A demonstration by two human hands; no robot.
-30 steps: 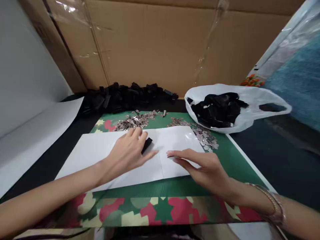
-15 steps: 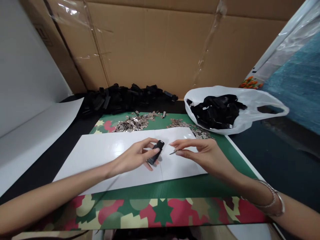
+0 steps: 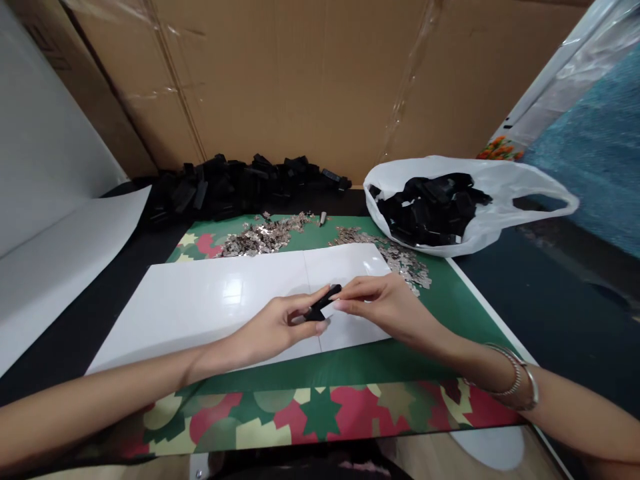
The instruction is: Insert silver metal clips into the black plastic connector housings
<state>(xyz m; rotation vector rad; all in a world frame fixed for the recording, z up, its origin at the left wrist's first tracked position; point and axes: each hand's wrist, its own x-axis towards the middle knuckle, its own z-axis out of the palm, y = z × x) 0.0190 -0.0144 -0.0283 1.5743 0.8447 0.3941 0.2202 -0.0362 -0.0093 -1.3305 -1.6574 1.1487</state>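
My left hand (image 3: 280, 327) grips a small black plastic part (image 3: 323, 303) between thumb and fingers, tilted above the white sheet (image 3: 200, 287). My right hand (image 3: 385, 303) meets it from the right, thumb and forefinger pinched at the part's upper end. The small thin metal piece in that pinch is mostly hidden by the fingertips. Beyond the sheet lie one heap of small flat metal pieces (image 3: 260, 239) and another heap of metal pieces (image 3: 407, 263) farther right.
A white plastic bag (image 3: 505, 233) filled with black parts (image 3: 435, 207) stands at the back right. More black plastic parts (image 3: 230, 187) are piled along the cardboard (image 3: 300, 80) at the back. A small metal cylinder (image 3: 323, 218) stands between the metal heaps. The patterned green mat (image 3: 320, 370) lies under the sheet.
My right hand has moved left, bringing the thin piece from apart to the black part. My left hand has turned the part to a flatter slant. The whole view has shifted slightly.
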